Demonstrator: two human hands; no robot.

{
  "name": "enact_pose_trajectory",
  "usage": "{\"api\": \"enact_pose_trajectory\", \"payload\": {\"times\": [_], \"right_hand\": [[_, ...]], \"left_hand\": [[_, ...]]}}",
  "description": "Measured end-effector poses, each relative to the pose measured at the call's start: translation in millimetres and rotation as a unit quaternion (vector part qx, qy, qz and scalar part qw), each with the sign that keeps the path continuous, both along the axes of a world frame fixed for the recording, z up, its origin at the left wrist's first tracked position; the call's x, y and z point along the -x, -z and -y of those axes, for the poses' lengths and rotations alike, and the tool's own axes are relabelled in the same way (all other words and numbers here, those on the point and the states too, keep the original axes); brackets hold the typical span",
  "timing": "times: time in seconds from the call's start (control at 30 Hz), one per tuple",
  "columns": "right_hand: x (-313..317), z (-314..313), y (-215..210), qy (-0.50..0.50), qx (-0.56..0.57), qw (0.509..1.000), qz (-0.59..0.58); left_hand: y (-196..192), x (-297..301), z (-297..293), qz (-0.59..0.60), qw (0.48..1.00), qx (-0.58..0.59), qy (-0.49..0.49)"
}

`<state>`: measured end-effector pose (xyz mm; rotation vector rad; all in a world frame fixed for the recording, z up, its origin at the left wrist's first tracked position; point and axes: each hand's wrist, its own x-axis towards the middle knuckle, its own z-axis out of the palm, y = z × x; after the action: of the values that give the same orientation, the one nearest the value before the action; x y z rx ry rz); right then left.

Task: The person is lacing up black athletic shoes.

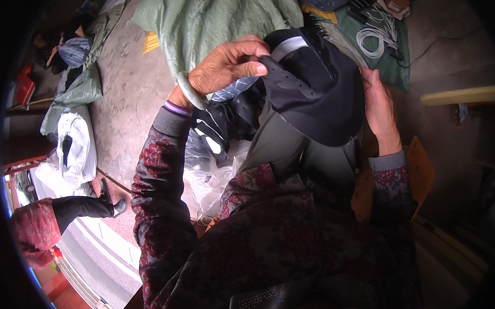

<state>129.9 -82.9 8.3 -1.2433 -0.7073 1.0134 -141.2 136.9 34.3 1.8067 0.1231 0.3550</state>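
The person holds a black cap up in front of the chest with both hands. The left hand is closed on the cap's rear strap: the thumb and the bent fingers pinch the black strap, which has a row of small holes, at the upper left edge of the cap. A pale bangle and a thin purple band sit on this wrist, to the left of the cap. The right hand lies against the right side of the cap with the palm toward it and the fingers straight; the fingertips are hidden behind the cap, so one cannot tell if it really grips.

Just below and left of the cap hangs more black fabric with white patches, and under that a clear plastic bag. Above the cap a green tarp lies on the concrete floor. Above and right of the cap is a coil of white cord. Far to the lower left of the cap, another person's leg in a black trouser and shoe is seen.
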Motion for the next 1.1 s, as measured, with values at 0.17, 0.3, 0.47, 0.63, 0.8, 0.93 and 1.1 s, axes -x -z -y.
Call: {"api": "enact_pose_trajectory", "payload": {"times": [0.17, 0.3, 0.47, 0.63, 0.8, 0.93, 1.1], "right_hand": [[-13, 28, 0, -0.041, 0.057, 0.993, 0.09], [6, 52, 26, 0.017, 0.031, 0.994, 0.1], [14, 78, 51, 0.057, 0.061, 0.992, 0.092], [25, 81, 64, 0.107, 0.023, 0.985, 0.131], [37, 81, 37, 0.126, 0.112, 0.801, 0.574], [52, 73, 33, 0.101, 0.001, 0.846, 0.523], [68, 70, 36, 0.042, 0.017, 0.85, 0.525]], "left_hand": [[-3, -49, 20, -0.035, 0.988, -0.133, 0.071], [1, -84, 26, -0.017, 0.966, -0.244, 0.082], [23, -114, 39, -0.033, 0.945, -0.313, 0.087], [41, -108, 45, -0.11, 0.992, -0.051, 0.043], [47, -105, 48, -0.117, 0.99, -0.072, 0.022], [49, -107, 51, -0.1, 0.993, -0.064, 0.014], [49, -106, 49, -0.109, 0.989, -0.099, 0.008]]}}
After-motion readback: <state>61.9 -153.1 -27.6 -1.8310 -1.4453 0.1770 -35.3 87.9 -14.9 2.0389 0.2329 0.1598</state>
